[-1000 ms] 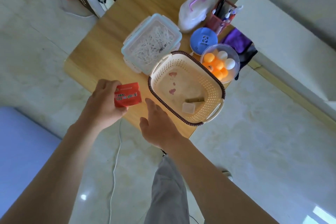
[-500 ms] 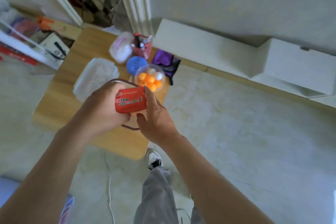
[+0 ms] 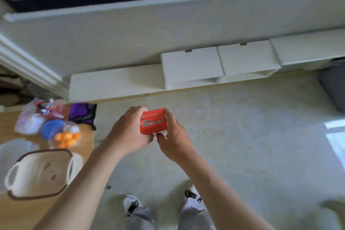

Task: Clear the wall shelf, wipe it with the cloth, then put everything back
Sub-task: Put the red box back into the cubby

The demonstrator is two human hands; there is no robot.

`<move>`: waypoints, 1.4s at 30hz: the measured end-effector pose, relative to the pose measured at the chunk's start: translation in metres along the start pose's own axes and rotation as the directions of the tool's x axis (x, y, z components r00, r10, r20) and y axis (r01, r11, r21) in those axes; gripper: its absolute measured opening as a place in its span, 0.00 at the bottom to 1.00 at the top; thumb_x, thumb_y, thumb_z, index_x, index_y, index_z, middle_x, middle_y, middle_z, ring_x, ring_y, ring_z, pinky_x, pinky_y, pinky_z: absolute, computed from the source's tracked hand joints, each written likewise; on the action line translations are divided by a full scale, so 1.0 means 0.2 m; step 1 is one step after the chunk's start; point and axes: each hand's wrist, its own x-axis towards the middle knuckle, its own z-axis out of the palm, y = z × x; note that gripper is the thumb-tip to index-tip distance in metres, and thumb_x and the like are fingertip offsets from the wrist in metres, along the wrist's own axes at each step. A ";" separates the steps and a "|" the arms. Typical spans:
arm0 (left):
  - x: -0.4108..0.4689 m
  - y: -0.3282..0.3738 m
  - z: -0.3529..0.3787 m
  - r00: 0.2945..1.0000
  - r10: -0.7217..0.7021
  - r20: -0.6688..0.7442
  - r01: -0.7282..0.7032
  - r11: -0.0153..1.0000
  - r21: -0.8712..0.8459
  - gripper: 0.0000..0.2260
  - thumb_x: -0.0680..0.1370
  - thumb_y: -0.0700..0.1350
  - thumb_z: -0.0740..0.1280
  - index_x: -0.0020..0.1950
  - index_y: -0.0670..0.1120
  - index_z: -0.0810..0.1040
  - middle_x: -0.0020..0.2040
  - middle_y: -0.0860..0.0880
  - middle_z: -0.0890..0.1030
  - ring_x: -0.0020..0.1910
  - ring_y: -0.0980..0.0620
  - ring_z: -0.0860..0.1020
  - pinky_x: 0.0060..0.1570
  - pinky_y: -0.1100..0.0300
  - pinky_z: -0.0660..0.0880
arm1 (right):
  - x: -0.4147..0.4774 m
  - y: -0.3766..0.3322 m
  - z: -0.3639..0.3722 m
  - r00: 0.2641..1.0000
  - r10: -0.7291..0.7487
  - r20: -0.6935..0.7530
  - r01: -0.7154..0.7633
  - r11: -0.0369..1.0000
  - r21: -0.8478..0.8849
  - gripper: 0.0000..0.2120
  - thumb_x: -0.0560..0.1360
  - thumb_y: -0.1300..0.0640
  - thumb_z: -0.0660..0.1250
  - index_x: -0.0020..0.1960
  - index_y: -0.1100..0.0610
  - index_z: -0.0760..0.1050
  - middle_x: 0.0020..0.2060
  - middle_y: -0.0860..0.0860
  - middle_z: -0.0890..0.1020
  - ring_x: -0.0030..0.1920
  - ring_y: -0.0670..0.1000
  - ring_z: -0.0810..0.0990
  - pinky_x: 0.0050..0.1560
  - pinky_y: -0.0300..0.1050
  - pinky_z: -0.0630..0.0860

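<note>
Right, so I've got the red box [image 3: 152, 124] pinned between both hands out in front of me, over bare floor and well clear of the wooden table [image 3: 87, 147] on my left. Left hand [image 3: 128, 130] is wrapped round the left end, fingers curled over the top edge. Right hand [image 3: 174, 137] clamps the other end, thumb tucked at the lower corner. Two hands on something this small looks like overkill, but my guess is I'm squaring it up so it goes down neatly instead of getting dumped.

Orientation: the printed face is toward the camera, and the lettering reads left to right, climbing a touch toward the right. The long axis runs hand to hand, roughly along the wall ahead.

The rest of the gear sits parked on the table: basket [image 3: 37, 175], tub of orange and white balls [image 3: 66, 136], blue lid [image 3: 50, 129], and the purple cloth [image 3: 82, 114] at the far corner. With the cloth lying there, I reckon the wiping's done and this is the put-back stage. The target is probably the long white ledge [image 3: 186, 0] up on the wall, though the frame's smeary and I can't swear that's the shelf.
</note>
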 end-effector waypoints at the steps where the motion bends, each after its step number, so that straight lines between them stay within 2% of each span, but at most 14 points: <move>1: 0.04 0.10 0.05 1.000 0.020 0.011 -0.020 1.000 -0.001 0.29 0.64 0.48 0.79 0.63 0.51 0.73 0.55 0.52 0.75 0.50 0.47 0.78 0.50 0.53 0.76 | 0.00 0.06 -0.09 0.999 0.021 -0.027 -0.020 1.000 0.009 0.37 0.77 0.61 0.66 0.81 0.51 0.53 0.66 0.56 0.75 0.58 0.58 0.78 0.56 0.47 0.73; 5: 0.18 0.40 0.21 0.995 0.087 0.046 -0.086 0.996 -0.012 0.30 0.65 0.47 0.78 0.65 0.51 0.72 0.57 0.52 0.75 0.51 0.49 0.77 0.49 0.55 0.75 | 0.00 0.25 -0.35 0.989 0.088 -0.121 -0.082 0.995 0.048 0.37 0.76 0.62 0.66 0.80 0.51 0.54 0.64 0.57 0.76 0.58 0.59 0.79 0.56 0.47 0.73; 9: 0.31 0.52 0.30 0.989 0.138 0.058 -0.138 0.990 -0.011 0.32 0.66 0.48 0.79 0.67 0.51 0.72 0.58 0.52 0.74 0.52 0.49 0.77 0.50 0.55 0.76 | 0.07 0.37 -0.46 0.978 0.135 -0.158 -0.126 0.990 0.065 0.37 0.76 0.61 0.67 0.80 0.50 0.54 0.63 0.56 0.77 0.56 0.59 0.79 0.54 0.46 0.73; 14: 0.48 0.48 0.36 0.987 0.149 0.066 -0.146 0.988 -0.051 0.31 0.65 0.47 0.78 0.66 0.53 0.73 0.58 0.50 0.74 0.52 0.48 0.78 0.51 0.55 0.76 | 0.20 0.43 -0.46 0.967 0.169 -0.191 -0.154 0.984 0.090 0.36 0.75 0.61 0.67 0.78 0.49 0.57 0.60 0.55 0.79 0.56 0.59 0.79 0.50 0.45 0.72; 19: 0.71 0.33 0.44 0.984 0.160 0.078 -0.147 0.978 -0.150 0.33 0.65 0.48 0.79 0.69 0.54 0.73 0.57 0.51 0.76 0.53 0.51 0.78 0.48 0.61 0.73 | 0.41 0.49 -0.41 0.959 0.178 -0.223 -0.152 0.980 0.126 0.37 0.74 0.60 0.70 0.78 0.45 0.60 0.60 0.50 0.79 0.55 0.52 0.79 0.55 0.47 0.77; 23: 0.87 0.23 0.54 0.990 0.132 0.045 -0.114 0.953 -0.280 0.37 0.66 0.49 0.81 0.72 0.51 0.71 0.61 0.51 0.79 0.57 0.52 0.79 0.56 0.56 0.77 | 0.60 0.61 -0.38 0.957 0.179 -0.227 -0.141 0.975 0.173 0.36 0.74 0.58 0.74 0.77 0.45 0.63 0.59 0.46 0.80 0.53 0.46 0.81 0.57 0.46 0.79; 24: 0.90 0.21 0.57 0.993 0.104 0.046 -0.084 0.941 -0.328 0.38 0.66 0.49 0.82 0.72 0.50 0.70 0.61 0.52 0.79 0.57 0.53 0.79 0.57 0.58 0.77 | 0.63 0.63 -0.38 0.958 0.181 -0.223 -0.138 0.971 0.196 0.35 0.74 0.59 0.75 0.76 0.45 0.64 0.57 0.44 0.80 0.51 0.44 0.81 0.55 0.45 0.79; 27: 0.97 0.17 0.67 0.996 0.027 0.088 0.020 0.871 -0.491 0.39 0.66 0.48 0.82 0.73 0.48 0.68 0.60 0.57 0.78 0.59 0.60 0.76 0.55 0.75 0.71 | 0.73 0.72 -0.38 0.959 0.191 -0.210 -0.125 0.949 0.289 0.33 0.74 0.60 0.75 0.73 0.43 0.67 0.53 0.40 0.81 0.48 0.39 0.81 0.51 0.35 0.78; 29: 1.04 0.14 0.78 0.997 -0.008 0.083 0.051 0.842 -0.536 0.39 0.66 0.48 0.82 0.72 0.48 0.68 0.63 0.55 0.77 0.61 0.60 0.76 0.55 0.78 0.69 | 0.80 0.81 -0.38 0.964 0.176 -0.198 -0.115 0.951 0.286 0.33 0.74 0.61 0.75 0.74 0.44 0.67 0.54 0.41 0.81 0.48 0.35 0.80 0.49 0.28 0.74; 31: 1.12 0.10 0.92 0.997 -0.040 0.058 0.066 0.816 -0.574 0.39 0.65 0.50 0.83 0.72 0.49 0.70 0.65 0.54 0.77 0.62 0.63 0.76 0.59 0.74 0.71 | 0.91 0.94 -0.35 0.969 0.157 -0.189 -0.104 0.959 0.263 0.33 0.74 0.60 0.75 0.74 0.44 0.67 0.55 0.43 0.81 0.49 0.36 0.80 0.48 0.26 0.73; 35: 1.36 -0.02 1.26 0.994 -0.106 0.004 0.079 0.717 -0.692 0.35 0.63 0.50 0.84 0.66 0.53 0.75 0.62 0.55 0.80 0.63 0.61 0.77 0.64 0.55 0.76 | 1.21 1.31 -0.27 0.982 0.048 -0.183 -0.012 0.981 0.194 0.32 0.74 0.57 0.75 0.74 0.40 0.68 0.57 0.44 0.80 0.50 0.40 0.81 0.51 0.31 0.75; 38: 1.56 -0.13 1.52 0.995 -0.062 -0.072 -0.007 0.705 -0.709 0.32 0.65 0.46 0.84 0.66 0.54 0.76 0.62 0.54 0.81 0.64 0.59 0.78 0.65 0.56 0.76 | 1.46 1.60 -0.18 0.978 -0.031 -0.205 0.065 0.984 0.164 0.33 0.74 0.54 0.75 0.75 0.42 0.67 0.58 0.45 0.80 0.53 0.45 0.81 0.56 0.43 0.79; 40: 1.70 -0.19 1.65 0.992 -0.022 -0.125 -0.072 0.715 -0.695 0.34 0.66 0.46 0.83 0.69 0.51 0.74 0.65 0.54 0.80 0.65 0.59 0.77 0.67 0.57 0.74 | 1.62 1.77 -0.13 0.968 -0.090 -0.234 0.129 0.979 0.156 0.34 0.74 0.53 0.75 0.75 0.42 0.66 0.58 0.46 0.80 0.53 0.46 0.82 0.56 0.46 0.80; 42: 1.82 -0.25 1.75 0.985 0.047 -0.164 -0.146 0.727 -0.671 0.32 0.68 0.45 0.82 0.69 0.56 0.73 0.65 0.55 0.80 0.65 0.60 0.77 0.67 0.59 0.73 | 1.75 1.89 -0.11 0.958 -0.155 -0.243 0.193 0.971 0.142 0.34 0.73 0.51 0.75 0.75 0.40 0.65 0.56 0.46 0.81 0.51 0.45 0.82 0.53 0.46 0.81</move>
